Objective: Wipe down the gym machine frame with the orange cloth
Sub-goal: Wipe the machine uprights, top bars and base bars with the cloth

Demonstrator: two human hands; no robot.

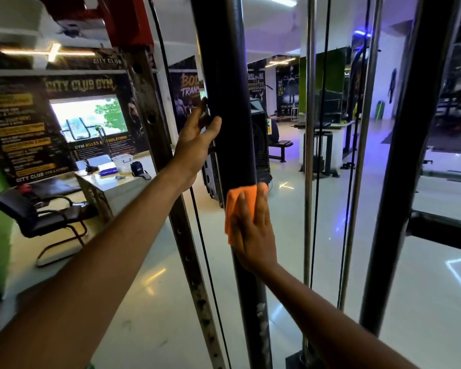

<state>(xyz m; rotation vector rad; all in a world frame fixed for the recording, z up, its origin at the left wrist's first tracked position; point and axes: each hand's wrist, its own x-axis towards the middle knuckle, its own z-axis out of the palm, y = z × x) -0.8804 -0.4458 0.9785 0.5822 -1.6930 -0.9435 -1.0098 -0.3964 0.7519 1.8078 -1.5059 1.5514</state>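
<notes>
The right hand [250, 230] presses the orange cloth [240, 206] flat against the black upright post [224, 75] of the gym machine frame, about midway up it, fingers straight and close together over the fabric. The left hand [197, 137] sits higher on the same post, fingers curled loosely round its left side to steady it.

The cloth is only pinned by palm pressure, not pinched, so a fast stroke could let it slide out from under the fingers and drop to the floor [290, 230]. A black cable [200, 235] runs just beside the post on its left; a wide sweep could snag the cloth or knuckles on it. The post's rear face may be missed, since the cloth covers only the near side.

The cloth looks small, folded and bright orange, its left edge hanging free past the post. Lower down the post shows pale scuffed patches.
</notes>
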